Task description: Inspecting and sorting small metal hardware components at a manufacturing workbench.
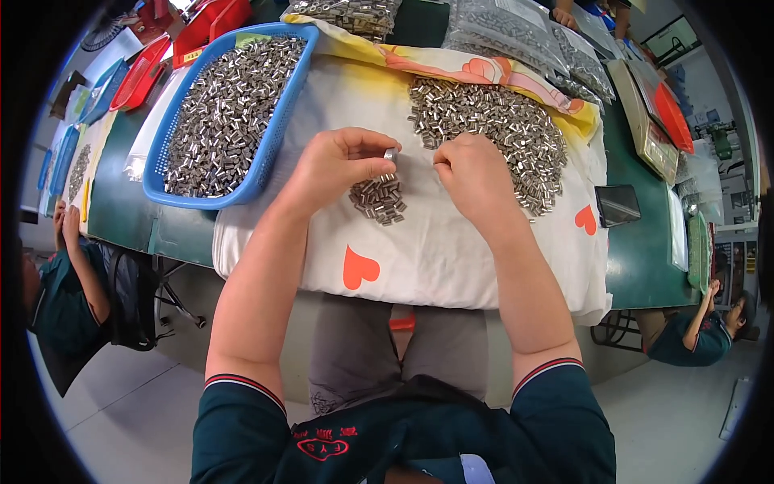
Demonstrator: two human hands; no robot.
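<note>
Metal sleeve [391,152] pinched in left hand [339,165]; right hand [472,173] closed beside sleeve pile [492,129].

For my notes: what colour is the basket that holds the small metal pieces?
The basket is blue, best seen in the head view, beside the left hand.

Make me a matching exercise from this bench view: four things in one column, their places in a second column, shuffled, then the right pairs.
Things:
1. blue basket
2. small pile of metal sleeves
3. large pile of metal sleeves
4. dark phone

Places:
A. on the green table, right of the white cloth
B. just below the left hand
C. on the cloth beyond the right hand
D. at the cloth's left edge, full of sleeves

Pairs: 1-D, 2-B, 3-C, 4-A
</note>
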